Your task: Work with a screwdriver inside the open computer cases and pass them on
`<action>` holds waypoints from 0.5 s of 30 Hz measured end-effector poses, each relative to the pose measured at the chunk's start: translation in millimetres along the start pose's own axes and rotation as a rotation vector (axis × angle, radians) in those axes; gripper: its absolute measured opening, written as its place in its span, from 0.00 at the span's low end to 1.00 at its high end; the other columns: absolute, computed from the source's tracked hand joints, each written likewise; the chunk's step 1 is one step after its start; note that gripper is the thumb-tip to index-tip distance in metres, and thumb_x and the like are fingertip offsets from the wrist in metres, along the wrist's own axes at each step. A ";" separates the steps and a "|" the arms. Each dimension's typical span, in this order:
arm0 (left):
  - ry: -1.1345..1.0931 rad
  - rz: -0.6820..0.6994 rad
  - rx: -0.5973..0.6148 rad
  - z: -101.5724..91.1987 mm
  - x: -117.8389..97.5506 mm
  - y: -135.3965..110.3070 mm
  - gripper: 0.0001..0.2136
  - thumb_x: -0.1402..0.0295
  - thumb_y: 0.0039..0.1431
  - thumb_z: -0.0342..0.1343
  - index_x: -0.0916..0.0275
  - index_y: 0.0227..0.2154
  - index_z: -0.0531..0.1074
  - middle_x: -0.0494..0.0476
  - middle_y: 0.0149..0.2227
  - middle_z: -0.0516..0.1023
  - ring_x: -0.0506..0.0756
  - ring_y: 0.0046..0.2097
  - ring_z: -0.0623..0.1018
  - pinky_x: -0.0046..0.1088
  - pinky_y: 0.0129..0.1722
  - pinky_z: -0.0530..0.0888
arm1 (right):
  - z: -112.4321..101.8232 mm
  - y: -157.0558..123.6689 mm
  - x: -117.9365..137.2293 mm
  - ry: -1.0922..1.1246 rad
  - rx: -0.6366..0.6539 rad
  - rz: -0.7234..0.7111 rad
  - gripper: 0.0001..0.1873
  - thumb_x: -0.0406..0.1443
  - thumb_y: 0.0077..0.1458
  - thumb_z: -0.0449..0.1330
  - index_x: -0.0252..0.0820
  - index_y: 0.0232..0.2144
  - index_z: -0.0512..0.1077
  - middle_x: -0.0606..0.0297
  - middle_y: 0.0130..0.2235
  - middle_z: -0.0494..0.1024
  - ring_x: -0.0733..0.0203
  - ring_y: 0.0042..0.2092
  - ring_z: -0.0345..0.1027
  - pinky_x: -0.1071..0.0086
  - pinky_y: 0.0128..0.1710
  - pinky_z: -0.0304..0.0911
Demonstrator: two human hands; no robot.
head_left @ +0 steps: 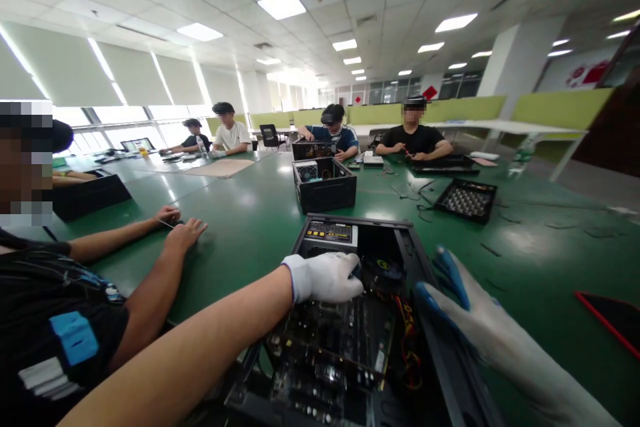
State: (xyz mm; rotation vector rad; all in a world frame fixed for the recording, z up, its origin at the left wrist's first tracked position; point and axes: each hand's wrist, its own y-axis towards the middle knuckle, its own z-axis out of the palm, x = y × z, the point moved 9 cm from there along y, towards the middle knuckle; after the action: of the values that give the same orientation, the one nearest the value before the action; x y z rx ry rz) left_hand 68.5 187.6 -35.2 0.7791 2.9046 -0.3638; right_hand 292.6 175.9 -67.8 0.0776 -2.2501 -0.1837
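An open black computer case (415, 260) lies on the green table (250, 213) in front of me, its motherboard (345, 340) and red and yellow cables (407, 327) exposed. My left hand (325, 277), in a white glove, reaches into the case over the board with fingers curled; what they touch is hidden. My right hand (465, 307), in a white glove with blue fingertips, rests on the case's right wall with fingers spread.
A second open case (325, 183) stands farther back, with a black tray (466, 200) to its right. A neighbour's arms (165, 240) lie on the table at my left. Several people sit at the far side. A red-edged flat object (607, 317) lies at right.
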 end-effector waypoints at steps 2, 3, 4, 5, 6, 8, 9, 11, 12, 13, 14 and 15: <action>-0.033 0.077 -0.118 -19.7 -13.7 -23.3 0.13 0.60 0.64 0.45 0.61 0.40 0.70 0.62 0.44 0.80 0.60 0.46 0.80 0.33 0.45 0.75 | 19.0 -8.5 -14.6 0.261 0.150 -0.004 0.49 0.59 0.55 0.59 0.46 0.71 0.54 0.56 0.68 0.64 0.38 0.68 0.56 0.46 0.66 0.56; -0.050 0.118 -0.189 -27.9 -20.3 -38.0 0.12 0.60 0.65 0.45 0.60 0.38 0.70 0.60 0.42 0.80 0.59 0.44 0.80 0.33 0.44 0.75 | 26.7 -10.7 -13.7 0.374 0.202 -0.026 0.45 0.57 0.56 0.58 0.48 0.70 0.55 0.58 0.65 0.68 0.40 0.67 0.59 0.48 0.65 0.58; -0.067 0.159 -0.266 -34.5 -25.6 -54.4 0.12 0.60 0.66 0.45 0.59 0.36 0.70 0.58 0.39 0.80 0.57 0.42 0.80 0.32 0.42 0.75 | 31.9 -11.0 -9.4 0.462 0.227 -0.049 0.42 0.56 0.58 0.57 0.49 0.70 0.57 0.60 0.63 0.72 0.41 0.65 0.61 0.50 0.64 0.61; -0.085 0.191 -0.357 -40.1 -27.8 -71.9 0.11 0.60 0.67 0.45 0.59 0.35 0.70 0.56 0.37 0.79 0.56 0.39 0.79 0.31 0.41 0.74 | 34.9 -9.4 -3.6 0.517 0.226 -0.061 0.41 0.55 0.57 0.57 0.50 0.69 0.60 0.60 0.60 0.75 0.42 0.64 0.64 0.51 0.63 0.63; -0.099 0.209 -0.448 -44.3 -25.6 -89.3 0.12 0.59 0.67 0.46 0.58 0.34 0.70 0.55 0.34 0.78 0.55 0.37 0.79 0.31 0.38 0.74 | 36.4 -6.1 3.2 0.544 0.207 -0.066 0.40 0.55 0.56 0.58 0.49 0.67 0.62 0.60 0.58 0.77 0.41 0.63 0.66 0.52 0.62 0.64; -0.125 0.215 -0.634 -52.4 -5.5 -122.0 0.11 0.58 0.66 0.49 0.56 0.30 0.70 0.52 0.29 0.75 0.54 0.33 0.78 0.29 0.33 0.74 | 38.8 2.8 20.0 0.546 0.167 -0.079 0.41 0.56 0.53 0.61 0.48 0.64 0.67 0.59 0.56 0.79 0.40 0.61 0.67 0.52 0.62 0.63; -0.131 0.200 -0.696 -56.0 13.1 -134.7 0.12 0.58 0.65 0.50 0.55 0.28 0.70 0.51 0.27 0.73 0.54 0.32 0.78 0.28 0.31 0.73 | 41.6 7.5 29.7 0.540 0.163 -0.097 0.40 0.57 0.52 0.61 0.47 0.63 0.69 0.58 0.56 0.79 0.39 0.62 0.67 0.52 0.63 0.62; -0.138 0.157 -0.776 -66.3 66.1 -153.7 0.14 0.59 0.66 0.50 0.54 0.24 0.69 0.51 0.23 0.69 0.54 0.31 0.78 0.28 0.26 0.71 | 51.2 16.6 49.3 0.527 0.174 -0.162 0.38 0.57 0.54 0.60 0.46 0.62 0.71 0.58 0.57 0.78 0.40 0.63 0.64 0.51 0.65 0.58; -0.139 0.134 -0.815 -73.6 98.9 -161.7 0.16 0.60 0.67 0.47 0.54 0.22 0.68 0.51 0.22 0.66 0.54 0.30 0.78 0.28 0.24 0.70 | 58.7 20.5 59.0 0.517 0.190 -0.209 0.36 0.56 0.56 0.59 0.46 0.61 0.71 0.58 0.58 0.77 0.41 0.64 0.63 0.50 0.66 0.55; -0.141 0.107 -0.860 -81.4 134.6 -169.8 0.19 0.61 0.68 0.44 0.54 0.20 0.67 0.50 0.21 0.63 0.54 0.30 0.78 0.27 0.23 0.69 | 68.1 24.3 68.5 0.507 0.209 -0.259 0.34 0.55 0.57 0.58 0.46 0.60 0.71 0.58 0.59 0.75 0.43 0.65 0.61 0.51 0.67 0.53; -0.137 0.078 -0.914 -88.5 171.3 -178.2 0.21 0.61 0.69 0.41 0.55 0.19 0.65 0.49 0.20 0.61 0.54 0.29 0.78 0.27 0.23 0.69 | 79.4 28.0 77.8 0.502 0.228 -0.311 0.32 0.54 0.59 0.58 0.46 0.60 0.72 0.59 0.61 0.74 0.44 0.66 0.60 0.51 0.68 0.51; -0.106 0.043 -1.019 -96.3 206.9 -190.4 0.23 0.61 0.70 0.39 0.56 0.18 0.65 0.49 0.20 0.59 0.54 0.28 0.78 0.26 0.23 0.69 | 92.8 32.1 87.1 0.502 0.251 -0.358 0.31 0.53 0.60 0.58 0.45 0.59 0.72 0.59 0.62 0.72 0.46 0.66 0.59 0.52 0.69 0.50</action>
State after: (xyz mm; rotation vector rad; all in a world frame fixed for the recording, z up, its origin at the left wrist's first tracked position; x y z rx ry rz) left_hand -210.3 151.6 60.9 0.5793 2.4398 0.9662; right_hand 165.9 207.1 -54.0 0.5965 -1.7313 -0.0594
